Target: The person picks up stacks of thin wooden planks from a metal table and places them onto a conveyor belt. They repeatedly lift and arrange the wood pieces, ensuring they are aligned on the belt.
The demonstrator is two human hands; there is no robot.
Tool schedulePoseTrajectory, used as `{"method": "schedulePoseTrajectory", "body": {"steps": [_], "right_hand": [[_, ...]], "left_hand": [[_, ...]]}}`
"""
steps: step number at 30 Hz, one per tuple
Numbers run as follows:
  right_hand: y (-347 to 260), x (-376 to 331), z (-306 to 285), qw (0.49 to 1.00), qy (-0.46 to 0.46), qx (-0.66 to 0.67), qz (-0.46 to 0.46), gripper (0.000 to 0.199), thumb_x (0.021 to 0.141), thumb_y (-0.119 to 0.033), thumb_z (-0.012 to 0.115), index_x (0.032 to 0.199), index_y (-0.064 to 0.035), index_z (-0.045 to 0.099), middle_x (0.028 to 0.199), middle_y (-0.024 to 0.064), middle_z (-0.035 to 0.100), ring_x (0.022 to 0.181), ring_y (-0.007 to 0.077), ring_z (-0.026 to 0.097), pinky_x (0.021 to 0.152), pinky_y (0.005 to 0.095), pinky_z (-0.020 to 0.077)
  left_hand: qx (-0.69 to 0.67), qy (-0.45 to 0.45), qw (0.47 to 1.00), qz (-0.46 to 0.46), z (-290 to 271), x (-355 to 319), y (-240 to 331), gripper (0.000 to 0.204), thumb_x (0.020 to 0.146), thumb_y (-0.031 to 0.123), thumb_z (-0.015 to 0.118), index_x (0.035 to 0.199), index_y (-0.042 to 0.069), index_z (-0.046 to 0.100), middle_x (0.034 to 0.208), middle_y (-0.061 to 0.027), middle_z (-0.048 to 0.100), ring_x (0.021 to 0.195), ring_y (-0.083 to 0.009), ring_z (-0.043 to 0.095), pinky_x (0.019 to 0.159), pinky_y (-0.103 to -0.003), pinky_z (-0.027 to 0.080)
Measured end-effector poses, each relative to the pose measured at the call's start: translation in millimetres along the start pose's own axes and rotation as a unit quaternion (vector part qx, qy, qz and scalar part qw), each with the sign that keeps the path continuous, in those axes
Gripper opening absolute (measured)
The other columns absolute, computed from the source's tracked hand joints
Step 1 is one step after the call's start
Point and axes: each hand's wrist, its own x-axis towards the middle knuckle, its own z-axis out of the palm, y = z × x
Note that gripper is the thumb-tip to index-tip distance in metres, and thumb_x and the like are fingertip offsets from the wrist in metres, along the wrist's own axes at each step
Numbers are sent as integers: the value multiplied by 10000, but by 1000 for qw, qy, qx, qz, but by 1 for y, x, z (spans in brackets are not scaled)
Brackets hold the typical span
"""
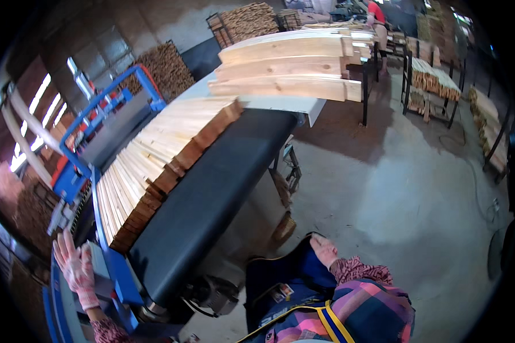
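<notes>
My left hand (74,267), in a pale glove with reddish marks, is open with fingers spread. It hovers over or rests on the blue machine frame (126,283) beside the belt; contact cannot be made out. My right hand (324,251), also in a pale glove, is closed at the edge of my dark blue apron (286,274), whose cloth peaks there; its fingertips are partly hidden. In front of me, a row of pale wooden strips (149,154) lies side by side on a black conveyor belt (212,194), their cut ends forming a stepped line.
Beyond the belt, long planks (280,68) are piled on a light table. A blue tubular guard (106,94) arches over the machine. A motor (214,294) hangs under the belt's near end. Racks of wood (435,80) stand at right; a person in red (376,14) is far back.
</notes>
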Motion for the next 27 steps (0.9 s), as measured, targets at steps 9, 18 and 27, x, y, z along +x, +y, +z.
{"method": "schedulePoseTrajectory", "body": {"steps": [9,18,27], "right_hand": [[38,18,78,949,-310,-54,-8,407,994,-380,461,1262,-150,662,1295,133,643,1120,334,643,963,440,513],[106,22,75,955,-250,-146,-63,420,1015,-398,413,1323,-196,614,1356,101,618,1211,313,604,1062,395,453],[37,100,-148,941,-70,151,294,509,968,-490,543,1242,-83,678,1084,90,736,1044,259,677,943,326,487]], "left_hand": [[-129,105,889,426,-140,128,308,790,783,522,718,1414,81,543,1465,-204,484,1390,-438,393,1169,-550,292],[-358,168,501,770,-170,140,620,535,725,356,738,1210,140,666,1199,-85,645,1149,-305,596,1034,-494,476],[-368,-127,429,815,-190,159,643,399,913,360,597,1237,130,560,1193,-102,611,1080,-280,634,868,-427,544]]}}
